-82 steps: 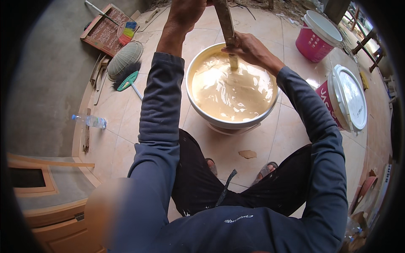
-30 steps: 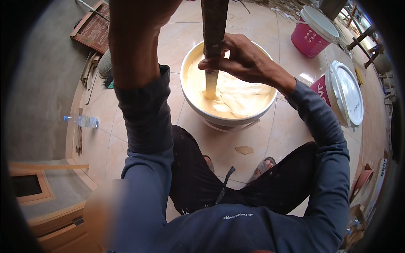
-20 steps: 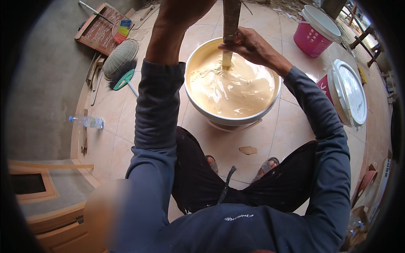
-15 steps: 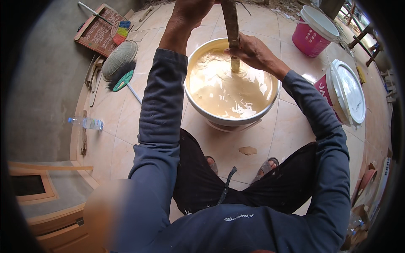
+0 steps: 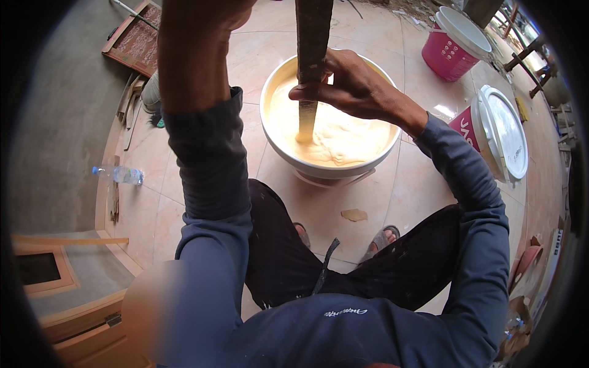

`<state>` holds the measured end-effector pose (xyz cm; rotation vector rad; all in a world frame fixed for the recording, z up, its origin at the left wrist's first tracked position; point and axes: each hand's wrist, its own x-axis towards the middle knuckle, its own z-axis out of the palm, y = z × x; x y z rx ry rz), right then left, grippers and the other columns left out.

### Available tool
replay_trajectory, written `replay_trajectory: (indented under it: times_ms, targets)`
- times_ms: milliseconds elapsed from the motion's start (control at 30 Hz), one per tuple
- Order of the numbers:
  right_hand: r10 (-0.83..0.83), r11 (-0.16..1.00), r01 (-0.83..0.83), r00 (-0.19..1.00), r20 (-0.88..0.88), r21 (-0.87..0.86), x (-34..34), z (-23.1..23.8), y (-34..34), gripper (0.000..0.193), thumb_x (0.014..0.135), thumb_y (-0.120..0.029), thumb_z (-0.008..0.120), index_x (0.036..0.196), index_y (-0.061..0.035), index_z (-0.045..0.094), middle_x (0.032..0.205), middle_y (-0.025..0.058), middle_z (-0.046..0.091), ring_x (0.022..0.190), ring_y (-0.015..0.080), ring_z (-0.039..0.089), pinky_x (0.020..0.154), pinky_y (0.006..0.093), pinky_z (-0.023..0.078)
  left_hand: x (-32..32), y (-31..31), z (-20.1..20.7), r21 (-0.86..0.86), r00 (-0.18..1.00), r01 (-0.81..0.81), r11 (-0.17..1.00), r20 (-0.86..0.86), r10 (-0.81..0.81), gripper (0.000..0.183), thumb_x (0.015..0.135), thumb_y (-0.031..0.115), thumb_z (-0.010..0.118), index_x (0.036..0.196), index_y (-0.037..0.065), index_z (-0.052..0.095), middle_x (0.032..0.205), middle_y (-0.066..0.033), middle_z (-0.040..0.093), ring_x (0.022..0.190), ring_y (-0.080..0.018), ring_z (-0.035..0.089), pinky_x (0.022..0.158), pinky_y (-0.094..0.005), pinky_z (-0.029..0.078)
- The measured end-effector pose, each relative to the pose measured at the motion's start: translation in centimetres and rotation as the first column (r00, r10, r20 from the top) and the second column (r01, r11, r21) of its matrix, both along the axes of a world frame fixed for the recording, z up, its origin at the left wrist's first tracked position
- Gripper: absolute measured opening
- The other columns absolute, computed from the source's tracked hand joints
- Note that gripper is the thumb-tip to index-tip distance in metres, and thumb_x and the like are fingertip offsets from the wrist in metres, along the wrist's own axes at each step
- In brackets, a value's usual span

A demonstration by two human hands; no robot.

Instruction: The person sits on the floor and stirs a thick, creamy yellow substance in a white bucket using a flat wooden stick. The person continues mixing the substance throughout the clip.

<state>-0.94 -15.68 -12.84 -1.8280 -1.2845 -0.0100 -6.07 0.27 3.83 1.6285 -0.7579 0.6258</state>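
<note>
A wide white bucket (image 5: 288, 161) of thick cream-coloured paint (image 5: 353, 138) stands on the floor in front of me. A flat wooden stick (image 5: 311, 37), stained dark, dips into the paint left of centre. My right hand (image 5: 359, 89) is closed around the stick above the paint, thumb across its near side. At the top edge, my left hand (image 5: 211, 15) is raised left of the stick's upper part; its fingers lie outside the picture, so their grip is hidden. The stick's top end is also cut off.
To the right stand an open pink-and-white bucket (image 5: 451, 55) and a lidded bucket (image 5: 506, 132). A plastic bottle (image 5: 127, 176) lies at left near the wall. A brown scrap (image 5: 354, 214) lies between my feet. A framed board (image 5: 135, 43) leans at the far left.
The stick's lower end has moved left through the paint, my right hand with it. My left hand has moved left and closer, its forearm now covering the brush and most of the woven hat.
</note>
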Motion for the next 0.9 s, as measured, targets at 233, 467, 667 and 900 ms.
replay_trajectory:
  times_ms: [233,467,667,900]
  targets:
    - [-0.196,0.981,0.196,0.98,0.028,-0.011,3.3,-0.5,0.1,0.038,0.094,-0.042,0.077,0.108,-0.0099,0.061,0.094,0.0119,0.073,0.091,0.0296,0.073,0.079,0.0427,0.057,1.1,-0.5,-0.7,-0.013,0.994,0.106,0.994,-0.031,-0.107,0.035,0.104,0.038,0.066,0.117,0.006,0.073,0.086,-0.0048,0.072,0.079,-0.0131,0.07,0.072,-0.0288,0.057]
    - [-0.332,0.941,0.324,0.94,-0.082,-0.103,5.9,-4.9,-1.9,0.039,0.098,-0.038,0.073,0.119,-0.009,0.057,0.098,0.0134,0.074,0.098,0.0337,0.072,0.087,0.0457,0.055,8.5,-1.7,-6.6,-0.111,0.943,0.275,0.955,-0.165,-0.291,0.037,0.106,0.036,0.063,0.124,0.004,0.068,0.093,-0.0037,0.071,0.084,-0.0138,0.069,0.08,-0.0314,0.059]
    - [-0.25,0.967,0.224,0.931,-0.267,-0.126,4.2,-5.4,-2.1,0.043,0.099,-0.038,0.073,0.122,-0.005,0.056,0.106,0.0154,0.072,0.103,0.0302,0.07,0.09,0.0442,0.053,10.2,-1.1,-7.4,-0.103,0.925,0.204,0.973,-0.305,-0.226,0.037,0.107,0.04,0.06,0.119,0.006,0.068,0.086,0.0001,0.067,0.08,-0.013,0.069,0.074,-0.0315,0.059]
    - [-0.155,0.983,0.103,0.913,-0.376,-0.154,1.1,-3.1,-1.7,0.044,0.098,-0.038,0.074,0.117,-0.0019,0.058,0.108,0.0165,0.071,0.105,0.029,0.069,0.089,0.0436,0.052,7.5,-0.7,-4.7,-0.057,0.926,0.218,0.974,-0.303,-0.225,0.033,0.109,0.039,0.058,0.108,0.008,0.069,0.078,0.0033,0.062,0.067,-0.0104,0.062,0.062,-0.0287,0.054]
